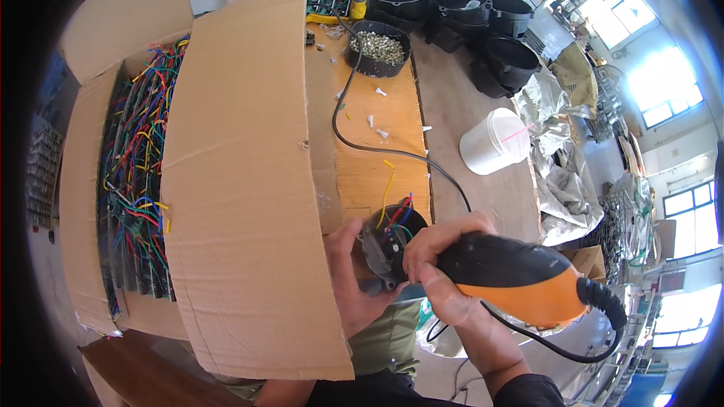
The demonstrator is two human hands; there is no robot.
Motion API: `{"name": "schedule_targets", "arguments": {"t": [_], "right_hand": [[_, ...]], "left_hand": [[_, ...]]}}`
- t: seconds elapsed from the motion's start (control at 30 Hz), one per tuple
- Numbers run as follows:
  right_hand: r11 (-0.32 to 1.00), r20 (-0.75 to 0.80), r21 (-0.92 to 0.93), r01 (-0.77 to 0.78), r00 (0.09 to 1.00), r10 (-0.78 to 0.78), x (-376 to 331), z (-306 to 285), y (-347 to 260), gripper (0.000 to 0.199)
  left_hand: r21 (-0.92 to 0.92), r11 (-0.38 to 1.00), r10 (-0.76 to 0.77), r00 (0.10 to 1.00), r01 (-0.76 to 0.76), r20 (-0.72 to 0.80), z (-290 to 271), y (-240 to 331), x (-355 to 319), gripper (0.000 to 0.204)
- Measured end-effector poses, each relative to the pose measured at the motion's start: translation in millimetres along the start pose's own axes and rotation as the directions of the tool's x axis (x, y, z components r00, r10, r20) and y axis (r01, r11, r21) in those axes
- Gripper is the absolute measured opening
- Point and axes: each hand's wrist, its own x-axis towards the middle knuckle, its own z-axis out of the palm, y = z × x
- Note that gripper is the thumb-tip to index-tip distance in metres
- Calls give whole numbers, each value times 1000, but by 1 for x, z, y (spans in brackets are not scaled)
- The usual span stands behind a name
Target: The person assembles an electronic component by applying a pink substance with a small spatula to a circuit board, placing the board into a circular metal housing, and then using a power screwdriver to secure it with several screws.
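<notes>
In front of me my left hand [352, 283] curls round a black round plastic housing [375, 252]. Yellow, red, blue and green wires rise from the housing, and a board sits inside it. My right hand [445, 267] grips an orange-and-black corded electric screwdriver [513, 279], pointing left into the housing. Its tip is hidden behind my fingers. The thick cord leaves the tool's rear at the right. A large open cardboard flap [241, 181] reaches down beside my left hand and covers part of the wrist.
Left, a cardboard box [83, 181] holds several wired circuit boards [143, 173]. Behind the housing stand a black tray of screws [379, 49] and loose white pieces [382, 134]. Several black housings [505, 64] and a white bucket [486, 143] are farther right. A black cable [377, 147] crosses the bench.
</notes>
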Motion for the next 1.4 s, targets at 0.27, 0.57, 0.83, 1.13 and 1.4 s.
{"name": "schedule_targets", "arguments": {"t": [0.27, 0.57, 0.83, 1.13, 1.4], "right_hand": [[992, 80, -42, -119, 989, 122, 10, 4, -19, 42], [999, 69, 40, -23, 997, 20, 28, 13, -31, 32], [982, -100, 182, 58, 994, -40, 30, 9, -8, 41], [996, -90, 63, 58, 995, -53, 39, 12, 13, 37], [993, 126, 113, 18, 991, -32, 49, 9, 13, 33]], "left_hand": [[9, 1000, -8, 1000, 8, -24, 2, 4, 2, 84], [55, 998, 28, 999, -29, 20, 3, 0, 1, 90], [26, 999, 28, 1000, -28, -1, 6, 1, 5, 93], [64, 998, -13, 1000, 12, 12, 3, 0, 5, 94], [83, 996, 24, 1000, -22, -19, 4, 1, 5, 92]]}}
